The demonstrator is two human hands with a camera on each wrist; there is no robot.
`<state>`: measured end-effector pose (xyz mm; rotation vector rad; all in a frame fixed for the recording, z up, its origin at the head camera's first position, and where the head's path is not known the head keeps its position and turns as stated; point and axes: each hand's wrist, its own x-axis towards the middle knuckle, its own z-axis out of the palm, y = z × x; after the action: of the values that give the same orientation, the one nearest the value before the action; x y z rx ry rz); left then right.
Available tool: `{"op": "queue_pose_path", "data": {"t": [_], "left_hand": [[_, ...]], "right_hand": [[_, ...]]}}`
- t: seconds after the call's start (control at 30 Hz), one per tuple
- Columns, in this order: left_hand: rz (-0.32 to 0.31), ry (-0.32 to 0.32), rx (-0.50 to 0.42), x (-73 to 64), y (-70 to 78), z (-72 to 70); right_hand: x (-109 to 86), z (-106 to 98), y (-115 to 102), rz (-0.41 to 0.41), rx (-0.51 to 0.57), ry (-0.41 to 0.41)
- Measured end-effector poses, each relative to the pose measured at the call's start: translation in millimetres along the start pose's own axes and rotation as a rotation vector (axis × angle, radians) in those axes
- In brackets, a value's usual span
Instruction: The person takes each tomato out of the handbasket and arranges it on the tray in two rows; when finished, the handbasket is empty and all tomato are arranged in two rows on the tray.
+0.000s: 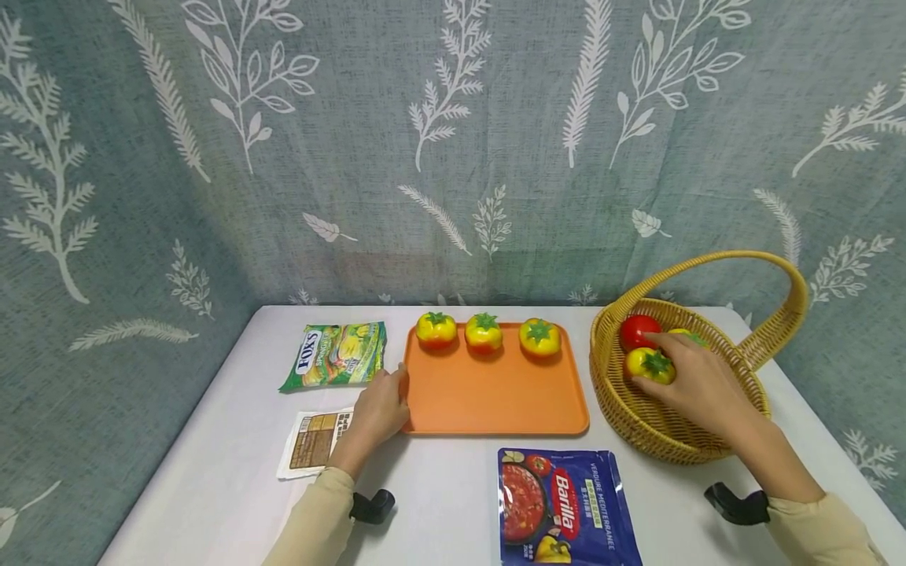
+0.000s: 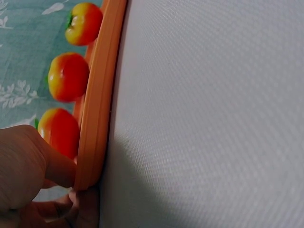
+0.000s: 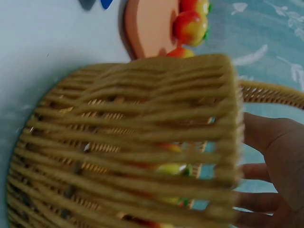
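My left hand holds the left edge of an orange tray, with its thumb and fingers on either side of the rim in the left wrist view. Three yellow-and-red tomatoes with green tops stand in a row along the tray's far side. Over at the right, my right hand reaches into a wicker basket and grips a yellow-and-red tomato between thumb and fingers. Beside it in the basket are a red tomato and another yellow one, partly covered by the hand. The basket wall hides the right fingertips in the right wrist view.
A green Fox's candy bag lies left of the tray, and a white-and-brown packet is nearer me. In front of the tray lies a blue Barilla pouch. The basket's tall handle arches over it. A patterned curtain hangs behind.
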<state>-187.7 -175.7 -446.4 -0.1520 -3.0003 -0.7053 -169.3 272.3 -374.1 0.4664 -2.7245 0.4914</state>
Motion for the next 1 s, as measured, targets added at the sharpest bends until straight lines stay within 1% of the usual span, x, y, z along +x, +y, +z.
{"op": "queue_pose_path", "data": {"t": [0.3,0.47,0.57,0.77,1.0], "left_hand": [[-0.001,-0.001,0.002,-0.8,-0.7,-0.5],[0.011,0.010,0.010,-0.5,-1.3,0.6],[0.010,0.013,0.009,-0.9,-1.3,0.7],[0.016,0.018,0.000,-1.4,0.4,0.3],[0.007,0.017,0.001,-0.3,0.2,-0.1]], "right_hand": [[3.5,8,14,0.082,0.004,-0.114],[5.2,15,22,0.107,0.008,-0.180],[5.7,21,27,0.114,0.019,-0.205],[6.0,28,33,0.128,0.041,-0.221],[6.1,29,33,0.109,0.064,-0.206]]}}
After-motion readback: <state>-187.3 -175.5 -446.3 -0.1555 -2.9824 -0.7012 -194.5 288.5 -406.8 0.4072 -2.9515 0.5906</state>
